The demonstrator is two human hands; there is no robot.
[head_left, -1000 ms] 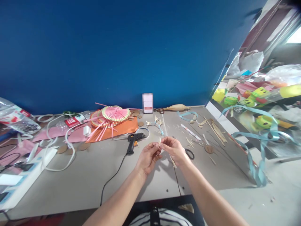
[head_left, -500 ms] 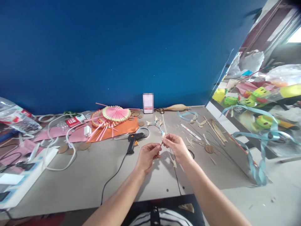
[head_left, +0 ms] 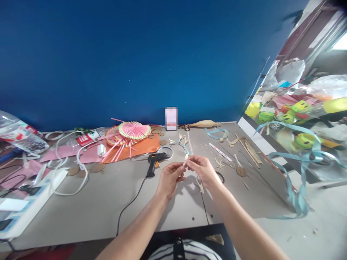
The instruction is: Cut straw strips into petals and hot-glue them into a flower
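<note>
Pinching pale strip above table; left hand and right hand both nearly closed, fingertips meeting at strip. Likely risks: thin strip tears or slips if pulled unevenly; glue gun shifts if left hand bumps it.

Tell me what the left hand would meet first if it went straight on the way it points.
Probably the right hand: its fingertips lie just ahead of the left hand, with the pale piece at both hands' fingertips. Depth is hard to judge here.
</note>
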